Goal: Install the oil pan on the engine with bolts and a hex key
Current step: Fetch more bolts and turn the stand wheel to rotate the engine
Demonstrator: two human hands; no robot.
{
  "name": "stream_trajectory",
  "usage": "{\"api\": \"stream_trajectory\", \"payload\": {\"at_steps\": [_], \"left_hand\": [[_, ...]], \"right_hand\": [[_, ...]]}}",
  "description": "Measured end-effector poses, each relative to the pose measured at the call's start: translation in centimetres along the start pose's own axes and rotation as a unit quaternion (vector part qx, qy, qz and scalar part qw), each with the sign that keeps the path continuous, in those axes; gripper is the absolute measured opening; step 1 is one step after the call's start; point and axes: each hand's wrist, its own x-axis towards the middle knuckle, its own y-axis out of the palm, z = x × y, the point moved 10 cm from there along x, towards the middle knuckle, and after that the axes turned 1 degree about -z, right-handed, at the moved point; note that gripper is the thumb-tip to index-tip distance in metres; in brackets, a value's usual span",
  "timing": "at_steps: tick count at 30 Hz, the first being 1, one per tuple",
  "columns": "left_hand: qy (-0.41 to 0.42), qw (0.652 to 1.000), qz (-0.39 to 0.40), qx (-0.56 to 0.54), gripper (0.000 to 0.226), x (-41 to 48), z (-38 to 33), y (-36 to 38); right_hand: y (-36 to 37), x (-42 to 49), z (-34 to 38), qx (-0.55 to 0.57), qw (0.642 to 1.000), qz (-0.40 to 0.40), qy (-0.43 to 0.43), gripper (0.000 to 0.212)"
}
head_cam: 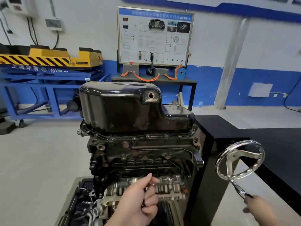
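The left hand (pixel 140 199) reaches in from the bottom centre with its back toward the camera. The thumb points up and the fingers are curled into a loose fist in front of the lower part of the engine. A thin metal tool (pixel 146 188) seems to sit between thumb and fingers, but too little of it shows to name it. The right hand (pixel 255 207) is blurred at the lower right. Its fingers wrap the slim chrome crank handle (pixel 238 189) that hangs from the rim of the shiny spoked chrome handwheel (pixel 239 160).

The glossy black stamped-steel oil pan (pixel 130 108) sits on top of the dark, grimy cast engine block (pixel 143 154), sump side up. A round drain hole (pixel 151 95) opens near its upper right shoulder. Its flange lies flat on the block's edge, and a row of small bolt heads (pixel 147 136) shows along the near side of the flange.

The engine hangs off a black box-shaped stand (pixel 210 185) on its right. The handwheel juts from that stand toward the camera, just beside the block's right edge. A black tabletop (pixel 276 144) runs away behind the wheel, near the right hand. To the left of the engine the pale floor (pixel 40 160) lies open. A blue steel frame with a yellow striped platform (pixel 40 70) stands well back against the wall.
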Motion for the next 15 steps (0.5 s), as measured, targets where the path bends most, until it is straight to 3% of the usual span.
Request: {"api": "stream_trajectory", "payload": {"at_steps": [6, 9, 12, 15], "left_hand": [[0.018, 0.999, -0.020, -0.027, 0.032, -0.2, -0.4, -1.4], [0.022, 0.999, -0.023, -0.033, 0.032, 0.1, -0.5, -1.4], [0.028, 0.999, -0.025, -0.025, 0.033, 0.5, -0.6, -1.4], [0.027, 0.999, -0.027, -0.024, 0.033, 0.9, -0.4, -1.3]], "right_hand": [[1.9, -0.5, -0.3, 0.133, 0.990, 0.005, 0.057, 0.047], [0.4, 0.8, -1.6, 0.161, 0.985, 0.007, 0.065, 0.038], [-3.8, 3.1, -1.8, 0.182, 0.980, -0.059, 0.051, 0.032], [-7.2, 5.3, -2.7, 0.213, 0.966, -0.147, 0.007, 0.046]]}}
